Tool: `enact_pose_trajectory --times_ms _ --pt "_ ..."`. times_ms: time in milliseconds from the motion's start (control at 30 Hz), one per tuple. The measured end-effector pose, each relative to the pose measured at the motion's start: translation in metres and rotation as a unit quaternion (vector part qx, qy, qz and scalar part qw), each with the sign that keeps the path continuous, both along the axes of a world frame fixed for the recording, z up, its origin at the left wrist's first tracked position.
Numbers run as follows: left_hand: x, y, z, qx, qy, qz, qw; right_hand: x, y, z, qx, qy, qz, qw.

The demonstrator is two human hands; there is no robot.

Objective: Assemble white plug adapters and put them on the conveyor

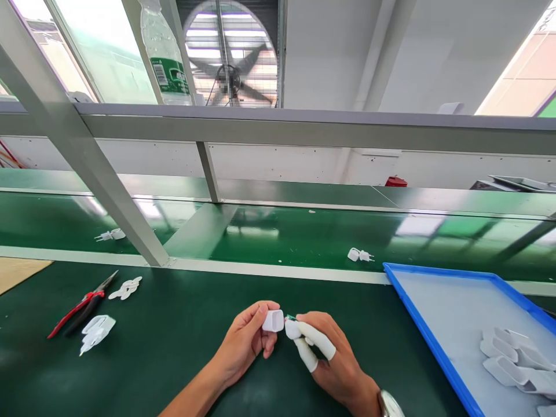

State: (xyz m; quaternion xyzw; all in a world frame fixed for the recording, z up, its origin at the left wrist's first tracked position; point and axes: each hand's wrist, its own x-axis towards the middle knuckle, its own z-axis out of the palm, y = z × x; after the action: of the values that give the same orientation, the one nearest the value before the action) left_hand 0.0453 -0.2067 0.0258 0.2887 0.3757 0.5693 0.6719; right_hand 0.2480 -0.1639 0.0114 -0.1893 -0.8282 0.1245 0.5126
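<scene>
Currently my left hand pinches the shell, my right hand clamps the insert; unjoined, more shells at four o'clock.

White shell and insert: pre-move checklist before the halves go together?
1. Left hand grips white shell, open end toward the other hand: ok.
2. Right hand pinches white insert: ok.
3. Finger cots on right hand: ok.
4. Parts aligned: close, seating cannot tell.
5. Green bit between the parts clear of the shell: cannot tell.
6. Blue tray beside right hand, holding white shells: ok.
</scene>
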Motion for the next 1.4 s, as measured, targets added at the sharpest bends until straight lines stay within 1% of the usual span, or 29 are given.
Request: enact_pose_trajectory --times_ms 233,400,533,767,867,967,1133,1200,1267,1400 --pt "0.001 -0.001 0.001 -0.004 0.025 -0.005 1.0 -0.001 -0.006 0.004 0.017 -0.044 -0.005 0.999" --pt "0.002 -0.001 0.001 -0.005 0.029 -0.021 0.999 0.0 -0.007 0.0 0.024 -0.062 0.001 0.998" --pt "0.001 -0.002 0.002 -0.003 0.035 -0.018 0.999 0.001 -0.008 -0.002 0.024 -0.078 0.003 0.997" --pt "0.0 -0.004 0.001 0.006 0.048 -0.029 0.998 -0.002 -0.009 0.003 0.028 -0.068 0.013 0.997" --pt "0.0 -0.003 0.0 0.008 0.057 -0.034 0.998 -0.003 -0.01 0.002 0.023 -0.064 0.02 0.997" --pt "0.002 -0.004 0.0 0.008 0.062 -0.042 0.997 -0.005 -0.01 -0.003 0.011 -0.066 0.032 0.997" --pt "0.009 -0.004 0.0 -0.009 0.053 -0.043 0.998 -0.008 -0.009 -0.012 -0.059 -0.075 0.03 0.995" --pt "0.01 -0.003 0.0 -0.011 0.042 -0.042 0.998 -0.009 -0.008 -0.012 -0.068 -0.07 0.031 0.995" --pt "0.009 -0.002 0.0 -0.007 0.032 -0.052 0.998 -0.01 -0.007 -0.012 -0.064 -0.051 0.037 0.996" --pt "0.002 -0.002 -0.003 0.026 0.044 -0.072 0.996 -0.011 -0.005 -0.01 -0.1 0.022 0.032 0.994"
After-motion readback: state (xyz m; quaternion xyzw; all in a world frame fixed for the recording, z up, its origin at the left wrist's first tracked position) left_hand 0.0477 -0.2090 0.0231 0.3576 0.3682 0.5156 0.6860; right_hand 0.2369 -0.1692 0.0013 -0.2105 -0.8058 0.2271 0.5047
